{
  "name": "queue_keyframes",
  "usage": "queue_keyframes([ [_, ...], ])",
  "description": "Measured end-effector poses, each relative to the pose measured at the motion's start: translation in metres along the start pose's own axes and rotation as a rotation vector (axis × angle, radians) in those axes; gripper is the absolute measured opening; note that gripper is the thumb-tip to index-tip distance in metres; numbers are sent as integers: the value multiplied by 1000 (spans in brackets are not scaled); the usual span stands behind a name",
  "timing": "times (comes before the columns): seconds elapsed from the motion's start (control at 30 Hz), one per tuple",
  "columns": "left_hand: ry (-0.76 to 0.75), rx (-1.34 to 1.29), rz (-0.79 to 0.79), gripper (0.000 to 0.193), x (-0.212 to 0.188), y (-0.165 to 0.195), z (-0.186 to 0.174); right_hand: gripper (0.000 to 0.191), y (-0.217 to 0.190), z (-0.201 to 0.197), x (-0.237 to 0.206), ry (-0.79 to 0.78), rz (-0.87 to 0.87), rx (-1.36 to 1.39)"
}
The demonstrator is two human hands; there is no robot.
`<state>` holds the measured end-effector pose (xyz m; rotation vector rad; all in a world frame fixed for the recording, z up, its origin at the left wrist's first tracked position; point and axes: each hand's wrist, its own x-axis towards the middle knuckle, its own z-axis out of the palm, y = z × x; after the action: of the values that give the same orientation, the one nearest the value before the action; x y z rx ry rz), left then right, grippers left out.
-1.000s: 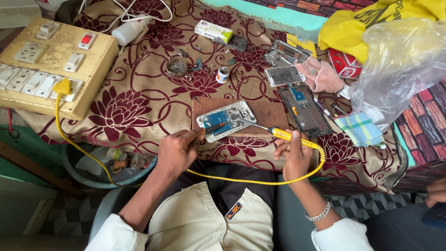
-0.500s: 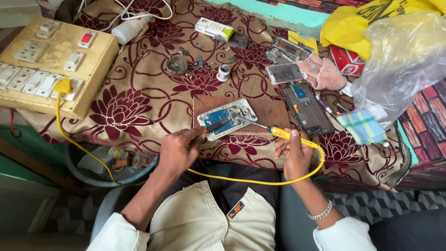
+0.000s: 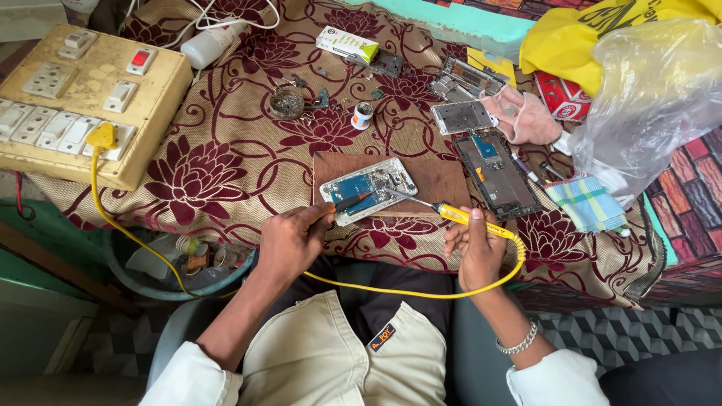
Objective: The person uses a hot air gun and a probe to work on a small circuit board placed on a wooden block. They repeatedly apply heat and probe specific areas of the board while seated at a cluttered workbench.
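**Opened phone on the wooden board**

Opened phone (image 3: 368,189) lies on a wooden board (image 3: 436,180), just past both hands. Left hand (image 3: 289,240) pinches a thin tool (image 3: 347,201) that touches the phone. Right hand (image 3: 475,252) is closed around a yellow soldering iron (image 3: 470,219), tip on the phone. Farther left sits a switch board (image 3: 83,98).

Floral maroon tablecloth (image 3: 226,150), patterned grey floor (image 3: 639,338), daylight

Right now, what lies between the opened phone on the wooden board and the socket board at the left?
In the head view, only bare flowered cloth lies between the opened phone and the socket board; the yellow cable hangs nearer the edge.
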<state>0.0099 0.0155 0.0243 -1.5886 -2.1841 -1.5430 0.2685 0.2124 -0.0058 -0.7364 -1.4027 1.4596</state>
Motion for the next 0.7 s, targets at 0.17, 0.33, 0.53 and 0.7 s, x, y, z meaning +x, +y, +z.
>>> queue_keyframes([
  [0.17,-9,7,-22,21,0,0,1,34,1,0,0,1,6,-1],
  [0.33,-14,13,-32,21,-1,0,1,34,2,-1,0,-8,2,8],
  [0.53,-13,16,-41,21,0,0,2,34,3,-1,0,-16,10,21],
  [0.7,-28,25,-32,20,0,-1,2,35,-2,-2,5,28,34,131],
])
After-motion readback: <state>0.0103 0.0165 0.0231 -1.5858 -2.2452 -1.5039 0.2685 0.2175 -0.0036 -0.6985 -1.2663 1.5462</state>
